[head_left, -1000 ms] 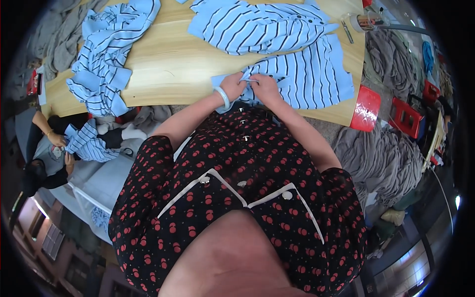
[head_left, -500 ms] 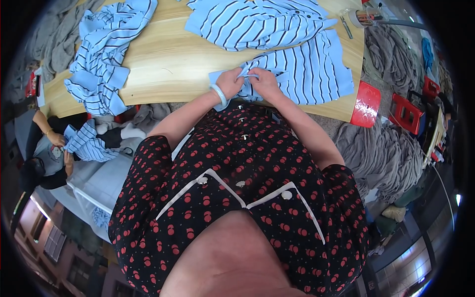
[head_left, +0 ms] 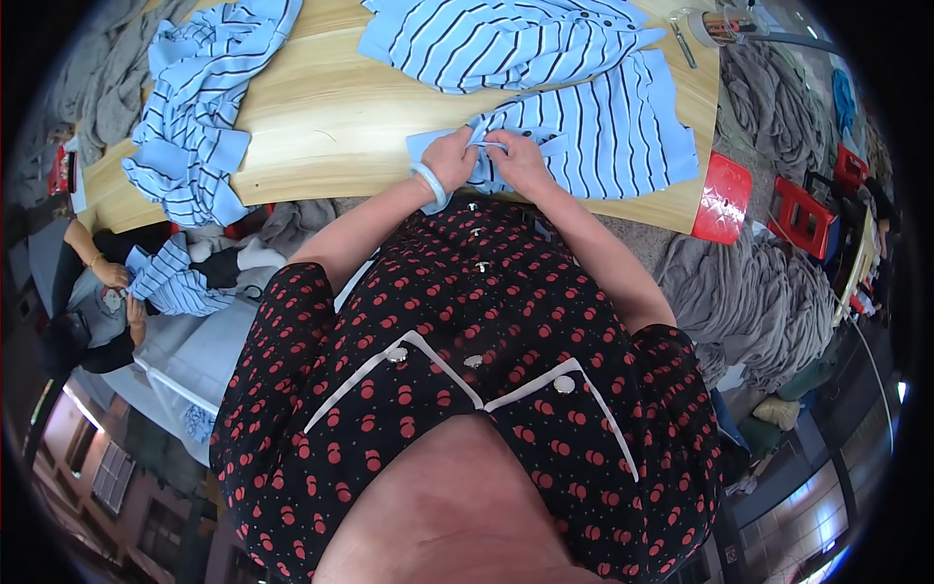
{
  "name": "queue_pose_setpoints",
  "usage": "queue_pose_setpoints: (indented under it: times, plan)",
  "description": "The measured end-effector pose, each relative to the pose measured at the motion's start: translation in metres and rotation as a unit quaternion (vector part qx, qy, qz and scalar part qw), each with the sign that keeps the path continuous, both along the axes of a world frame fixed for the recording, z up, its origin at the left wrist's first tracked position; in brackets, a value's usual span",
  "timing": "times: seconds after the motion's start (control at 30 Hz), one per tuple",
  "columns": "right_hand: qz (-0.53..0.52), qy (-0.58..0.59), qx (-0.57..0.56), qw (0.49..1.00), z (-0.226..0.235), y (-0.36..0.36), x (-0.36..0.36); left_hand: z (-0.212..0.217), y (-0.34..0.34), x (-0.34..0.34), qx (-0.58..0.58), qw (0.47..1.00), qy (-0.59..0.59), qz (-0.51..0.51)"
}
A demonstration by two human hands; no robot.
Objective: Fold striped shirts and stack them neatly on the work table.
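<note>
A light blue knit garment [head_left: 623, 131] with dark and white stripes lies at the table's near edge. My left hand [head_left: 451, 161], with a pale bangle at the wrist, pinches its edge. Close beside it, my right hand [head_left: 519, 163] is also closed on the fabric, fingertips almost meeting the left ones. A dark button shows on the cloth just above the right hand. What exactly lies between the fingertips is too small to make out beyond the blue cloth.
More blue striped garments lie at the table's far side [head_left: 496, 44] and left [head_left: 195, 117]. A cup of pens [head_left: 715, 27] stands far right. A red stool [head_left: 722, 198] and grey cloth heaps [head_left: 749, 297] are right. At left, another person's hands [head_left: 122, 282] hold striped cloth.
The view has shifted slightly, so the table and cloths appear a little higher. Both hands stay on the garment's edge, with only small finger movement.
</note>
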State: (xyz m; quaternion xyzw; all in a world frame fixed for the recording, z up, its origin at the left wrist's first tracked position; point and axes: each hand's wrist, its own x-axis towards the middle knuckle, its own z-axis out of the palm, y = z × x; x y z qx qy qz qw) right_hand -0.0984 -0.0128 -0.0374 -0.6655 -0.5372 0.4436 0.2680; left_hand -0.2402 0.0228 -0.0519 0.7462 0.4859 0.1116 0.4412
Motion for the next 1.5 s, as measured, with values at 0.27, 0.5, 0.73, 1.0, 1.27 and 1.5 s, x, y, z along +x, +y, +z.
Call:
queue_pose_setpoints:
  times: [0.27,0.5,0.73,1.0,1.27,1.5]
  plan:
    - [0.027,-0.026,0.003,0.999,0.0,0.007,0.006,0.006,0.003,0.001,0.003,1.0,-0.01,-0.009]
    - [0.038,0.015,0.022,0.999,-0.003,0.004,0.014,0.002,0.006,-0.004,-0.019,0.997,-0.047,-0.051]
    - [0.065,0.038,0.006,0.997,-0.001,0.012,0.026,0.011,0.012,0.002,-0.047,0.997,-0.027,-0.053]
    - [0.125,0.035,-0.046,0.99,0.019,0.007,0.03,0.018,0.026,-0.01,-0.163,0.981,0.009,-0.108]
    - [0.204,-0.068,0.13,0.968,-0.002,-0.005,0.056,0.005,0.048,-0.006,-0.168,0.975,0.068,-0.132]
    - [0.184,-0.094,0.166,0.964,-0.004,-0.009,0.047,-0.006,0.049,0.047,-0.042,0.951,0.231,-0.203]
